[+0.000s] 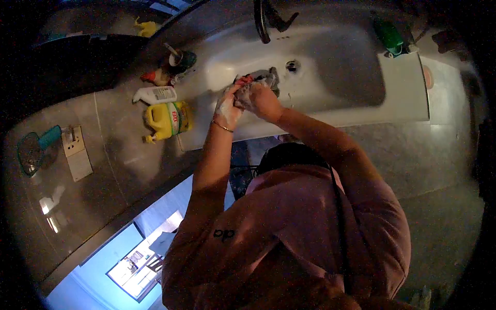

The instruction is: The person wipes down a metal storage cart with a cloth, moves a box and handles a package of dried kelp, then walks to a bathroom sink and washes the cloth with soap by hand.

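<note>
Over the left side of the white sink [341, 111], a wet grey cloth [268, 78] with a reddish part is bunched between my two hands. My left hand [228, 107], soapy and with a bracelet at the wrist, grips the cloth's left side. Curled over the cloth from the right is my right hand [265, 102], its fingers partly hidden by foam and fabric. Both hands are close together, left of the drain [292, 65].
A dark faucet [261, 23] rises at the back of the sink. Left of it stand a cup [182, 58], a white bottle [156, 95] and a yellow jug [169, 120]. A green bottle [388, 37] lies at the back right corner. A teal-handled brush-like item [49, 137] rests far left.
</note>
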{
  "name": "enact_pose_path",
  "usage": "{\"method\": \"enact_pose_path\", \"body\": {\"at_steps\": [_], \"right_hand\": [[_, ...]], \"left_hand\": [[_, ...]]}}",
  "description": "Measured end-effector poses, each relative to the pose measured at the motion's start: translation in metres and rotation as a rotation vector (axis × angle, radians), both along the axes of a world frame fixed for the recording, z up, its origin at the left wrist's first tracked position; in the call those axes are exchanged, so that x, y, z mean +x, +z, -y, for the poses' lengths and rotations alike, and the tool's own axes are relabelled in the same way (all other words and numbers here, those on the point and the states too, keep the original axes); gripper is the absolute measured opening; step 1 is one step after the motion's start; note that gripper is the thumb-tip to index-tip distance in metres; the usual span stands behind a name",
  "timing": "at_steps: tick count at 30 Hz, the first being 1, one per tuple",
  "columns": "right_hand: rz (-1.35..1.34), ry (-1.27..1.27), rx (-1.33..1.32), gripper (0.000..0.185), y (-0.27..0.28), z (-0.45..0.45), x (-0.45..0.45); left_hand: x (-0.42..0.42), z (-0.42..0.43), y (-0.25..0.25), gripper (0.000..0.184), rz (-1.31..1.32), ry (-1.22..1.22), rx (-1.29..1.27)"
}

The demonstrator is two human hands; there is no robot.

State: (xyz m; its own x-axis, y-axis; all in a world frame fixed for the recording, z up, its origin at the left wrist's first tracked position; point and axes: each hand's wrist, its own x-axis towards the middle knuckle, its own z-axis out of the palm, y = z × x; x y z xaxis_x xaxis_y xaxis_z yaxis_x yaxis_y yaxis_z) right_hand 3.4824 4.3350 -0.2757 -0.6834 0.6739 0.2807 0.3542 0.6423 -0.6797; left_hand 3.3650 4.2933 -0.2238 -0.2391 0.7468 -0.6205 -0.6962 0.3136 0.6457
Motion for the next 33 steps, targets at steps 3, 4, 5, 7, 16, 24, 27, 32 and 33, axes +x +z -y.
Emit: {"method": "enact_pose_path", "body": {"at_steps": [3, 4, 5, 7, 16, 24, 27, 32, 33], "right_hand": [[0.010, 0.100, 0.071, 0.025, -0.019, 0.013, 0.011], [-0.153, 0.090, 0.052, 0.027, -0.029, 0.017, 0.016], [-0.097, -0.011, -0.093, 0.026, -0.056, 0.022, 0.014], [0.030, -0.033, -0.083, 0.028, -0.028, 0.016, 0.034], [0.239, 0.069, -0.276, 0.024, -0.085, 0.032, 0.052], [-0.328, -0.209, -0.238, 0.070, -0.045, -0.027, 0.040], [-0.360, -0.123, -0.308, 0.080, -0.017, -0.032, 0.023], [-1.012, 0.483, -1.303, 0.058, -0.086, -0.039, -0.011], [-0.945, 0.403, -1.227, 0.064, -0.093, -0.044, -0.007]], "left_hand": [[-0.008, 0.000, -0.022, 0.014, -0.011, -0.001, 0.030], [-0.007, 0.001, -0.019, 0.012, -0.025, 0.036, 0.084], [-0.018, -0.001, -0.034, 0.015, -0.027, 0.036, 0.053], [-0.014, 0.000, -0.028, 0.016, 0.029, 0.068, 0.055], [-0.014, -0.003, 0.005, 0.036, -0.744, -0.116, 0.243], [-0.030, -0.004, 0.060, 0.038, 0.056, 0.179, 0.277], [-0.083, -0.001, -0.006, 0.031, 0.025, 0.117, 0.287], [-0.051, 0.002, 0.009, 0.030, -0.465, -0.092, 0.331], [-0.064, 0.005, -0.006, 0.033, -0.972, -0.251, 0.331]]}}
